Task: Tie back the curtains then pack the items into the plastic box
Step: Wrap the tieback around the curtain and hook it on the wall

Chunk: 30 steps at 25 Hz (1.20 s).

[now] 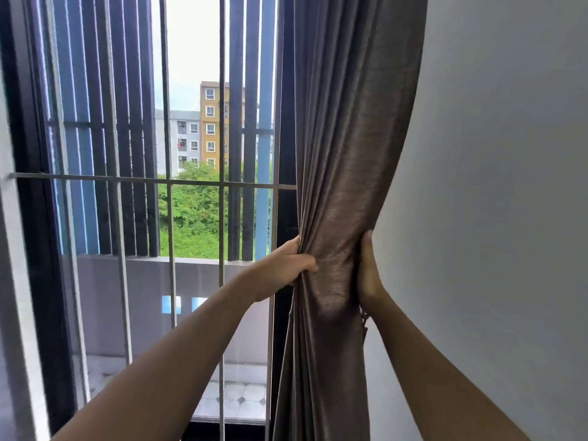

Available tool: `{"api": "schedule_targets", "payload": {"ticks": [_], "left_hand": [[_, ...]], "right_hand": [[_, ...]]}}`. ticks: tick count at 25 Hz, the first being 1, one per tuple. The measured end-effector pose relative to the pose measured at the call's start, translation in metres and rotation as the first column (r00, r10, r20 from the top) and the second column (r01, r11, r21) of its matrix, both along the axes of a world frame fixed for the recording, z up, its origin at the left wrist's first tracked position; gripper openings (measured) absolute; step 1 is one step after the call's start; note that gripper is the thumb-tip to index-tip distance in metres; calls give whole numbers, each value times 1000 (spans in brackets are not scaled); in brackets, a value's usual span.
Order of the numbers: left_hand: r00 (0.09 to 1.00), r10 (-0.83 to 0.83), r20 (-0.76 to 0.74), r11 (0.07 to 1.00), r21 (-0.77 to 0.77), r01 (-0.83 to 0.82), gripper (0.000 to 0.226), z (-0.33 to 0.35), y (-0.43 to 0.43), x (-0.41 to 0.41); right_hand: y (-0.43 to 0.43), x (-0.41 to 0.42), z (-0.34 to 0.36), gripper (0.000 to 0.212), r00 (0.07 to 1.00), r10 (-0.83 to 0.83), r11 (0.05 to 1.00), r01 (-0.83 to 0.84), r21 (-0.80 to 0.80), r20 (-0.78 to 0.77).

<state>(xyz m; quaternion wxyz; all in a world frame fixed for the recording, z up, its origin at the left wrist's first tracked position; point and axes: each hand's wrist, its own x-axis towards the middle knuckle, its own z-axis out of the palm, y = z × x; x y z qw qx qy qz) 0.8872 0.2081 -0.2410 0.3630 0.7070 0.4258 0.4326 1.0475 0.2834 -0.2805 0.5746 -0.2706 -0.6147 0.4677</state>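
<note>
Window grille (171, 186) on the left, not part of the move; left hand (283, 265) gripped the window-side edge of the curtain (337, 173), its fingers curled into the folds; the curtain hung bunched into one narrow waist between the two hands, long axis near vertical, flaring above and below; right hand (369, 278) sat on the wall-side edge, its visible fingers (367, 246) straight and pressed flat on the cloth, thumb hidden; both hands were touching the bundle at about the same height, one on each side; a small dark fitting (364, 321) showed just below the right hand at the curtain's wall edge, too small to identify, possibly the tie-back point; if so, the right hand was nearer; wall (493, 186) lay right of that; plastic box and items not in view; judged: curtain gathered, tie not yet on.
</note>
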Motion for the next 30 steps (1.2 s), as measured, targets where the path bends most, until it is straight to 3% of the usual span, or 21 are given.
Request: {"api": "schedule_targets", "payload": {"ticks": [4, 7, 14, 20, 22, 25, 30], "left_hand": [[996, 31, 82, 999, 16, -32, 36, -3, 4, -3], [999, 29, 27, 998, 58, -31, 39, -2, 2, 0], [993, 51, -104, 992, 124, -38, 55, 2, 0, 8], [968, 188, -164, 980, 97, -174, 48, 5, 3, 6], [919, 315, -237, 947, 135, -290, 36, 6, 3, 7], [774, 522, -358, 852, 255, -457, 23, 7, 5, 16], [509, 591, -626, 794, 338, -505, 32, 24, 10, 24]], "right_hand": [[-3, 0, 3, 66, 994, 102, 994, -99, -52, 44], [-8, -4, 7, 56, 995, 96, 992, -93, -86, 30], [-12, 2, 9, 55, 986, 166, 985, -165, -52, 9], [-5, 4, 11, 60, 987, 139, 989, -134, -70, 85], [-7, 3, 8, 60, 984, 101, 993, -90, -81, 148], [-14, -3, -4, 68, 976, 76, 997, -68, -46, 206], [-32, -9, -12, 47, 962, 114, 994, -112, -22, 248]]}}
